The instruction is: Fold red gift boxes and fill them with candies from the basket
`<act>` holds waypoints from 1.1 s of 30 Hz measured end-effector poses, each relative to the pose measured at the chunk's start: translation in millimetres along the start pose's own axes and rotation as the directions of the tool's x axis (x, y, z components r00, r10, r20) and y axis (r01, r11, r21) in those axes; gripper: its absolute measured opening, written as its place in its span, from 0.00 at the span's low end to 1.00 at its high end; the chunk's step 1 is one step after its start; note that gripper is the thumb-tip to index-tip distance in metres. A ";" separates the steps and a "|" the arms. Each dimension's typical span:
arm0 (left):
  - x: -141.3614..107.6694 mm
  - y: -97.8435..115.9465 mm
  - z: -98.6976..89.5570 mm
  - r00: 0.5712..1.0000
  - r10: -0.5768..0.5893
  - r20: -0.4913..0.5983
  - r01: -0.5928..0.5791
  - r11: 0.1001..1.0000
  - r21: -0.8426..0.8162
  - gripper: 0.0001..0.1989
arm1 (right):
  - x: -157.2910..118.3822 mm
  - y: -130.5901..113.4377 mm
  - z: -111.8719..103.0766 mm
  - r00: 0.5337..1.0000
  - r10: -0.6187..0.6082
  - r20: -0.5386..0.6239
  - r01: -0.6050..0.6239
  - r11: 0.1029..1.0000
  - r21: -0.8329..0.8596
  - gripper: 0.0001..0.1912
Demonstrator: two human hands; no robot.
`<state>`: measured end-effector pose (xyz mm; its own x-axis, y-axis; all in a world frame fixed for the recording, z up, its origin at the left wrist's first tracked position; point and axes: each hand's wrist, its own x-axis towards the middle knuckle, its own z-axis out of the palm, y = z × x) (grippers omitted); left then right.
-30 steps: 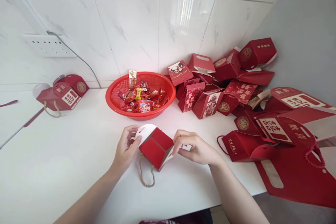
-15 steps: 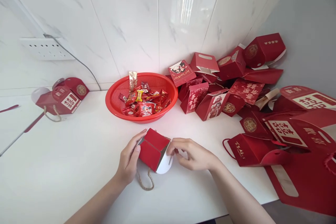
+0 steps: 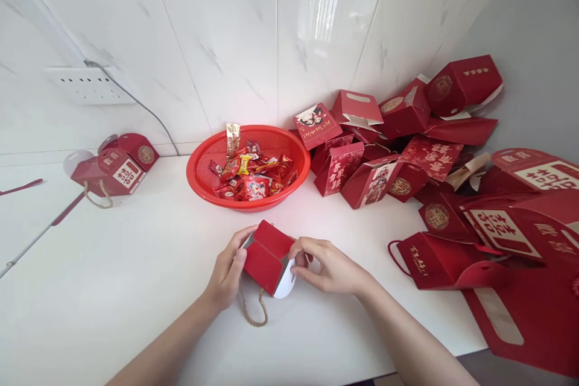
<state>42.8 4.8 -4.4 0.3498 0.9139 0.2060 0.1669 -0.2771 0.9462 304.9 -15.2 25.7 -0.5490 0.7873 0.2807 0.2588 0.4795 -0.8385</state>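
Note:
A small red box [image 3: 268, 258] with a beige rope handle [image 3: 254, 312] hanging toward me is between my hands, above the white tabletop. Its two red flaps lie folded inward. My left hand [image 3: 230, 271] grips the box's left side, thumb on the front and fingers behind. On the right end, a rounded white flap [image 3: 284, 282] sticks out, and my right hand [image 3: 323, 265] pinches its edge between thumb and fingers. Beyond the box sits a red plastic basket [image 3: 199, 187] with wrapped candies [image 3: 256, 187] in it.
Many red gift boxes [image 3: 436, 259] are piled along the right side. Another red box with a rope handle [image 3: 118, 170] stands at the back left. Behind are a tiled wall [image 3: 235, 42], a socket panel [image 3: 88, 85] and a grey cable [image 3: 140, 105].
The fingers of my right hand have closed onto the white end flap, which is now folded closer to the box. The whole view has shifted slightly.

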 end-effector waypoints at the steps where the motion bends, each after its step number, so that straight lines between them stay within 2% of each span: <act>1: 0.4 -0.4 -0.5 1.000 0.009 0.001 -0.009 1.000 0.022 0.24 | 0.2 -0.8 -0.4 1.000 -0.023 0.007 0.023 0.999 -0.023 0.08; 5: 1.7 -0.8 0.0 1.000 0.017 0.024 -0.018 0.999 0.050 0.29 | 0.4 -1.9 0.4 0.992 -0.122 0.013 0.123 0.985 -0.121 0.11; 7: 1.5 -0.3 0.9 1.000 0.012 0.022 -0.013 0.999 0.051 0.29 | -0.6 0.4 3.2 0.989 -0.149 -0.006 0.146 0.977 -0.158 0.16; 10: 0.2 -0.3 1.0 1.000 0.024 -0.010 -0.023 0.994 0.109 0.27 | -2.3 5.9 8.8 0.991 -0.107 -0.080 0.090 0.977 -0.192 0.29; 12: -0.8 -1.6 0.5 0.996 0.081 -0.035 -0.073 0.979 0.189 0.25 | -2.4 8.7 12.1 0.983 -0.032 -0.183 -0.009 0.976 -0.220 0.31; 15: -2.4 -4.1 0.7 0.987 0.159 -0.035 -0.141 0.944 0.297 0.24 | -0.2 10.3 15.6 0.931 0.083 -0.356 -0.189 0.942 -0.276 0.26; 17: -3.9 -4.4 2.5 0.983 0.185 -0.016 -0.168 0.921 0.352 0.24 | 2.2 10.4 17.4 0.899 0.126 -0.420 -0.255 0.929 -0.267 0.22; 21: -8.4 -0.4 8.3 0.970 0.228 0.086 -0.243 0.881 0.406 0.26 | 7.0 11.0 20.3 0.883 0.206 -0.421 -0.260 0.963 -0.075 0.15; 24: -11.1 3.4 10.6 0.955 0.230 0.186 -0.282 0.899 0.335 0.31 | 9.9 11.8 21.7 0.881 0.243 -0.406 -0.240 0.969 0.058 0.13; 28: -10.3 5.8 8.6 0.953 0.181 0.244 -0.229 0.955 0.187 0.47 | 11.9 12.7 22.7 0.877 0.181 -0.446 -0.173 0.983 0.060 0.10; 30: -8.4 7.2 6.7 0.958 0.141 0.249 -0.179 0.974 0.138 0.54 | 12.1 12.5 23.0 0.877 0.198 -0.437 -0.178 0.980 0.087 0.11; 33: -5.6 10.1 4.8 0.954 0.062 0.293 -0.084 0.994 0.065 0.57 | 11.8 10.6 23.0 0.895 0.225 -0.385 -0.188 0.973 0.131 0.11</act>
<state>46.9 -4.5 2.7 0.6139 0.7681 0.1820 0.1962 -0.3718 0.9073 282.9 -9.8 9.4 -0.1270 0.9618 0.2423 0.2511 0.2676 -0.9302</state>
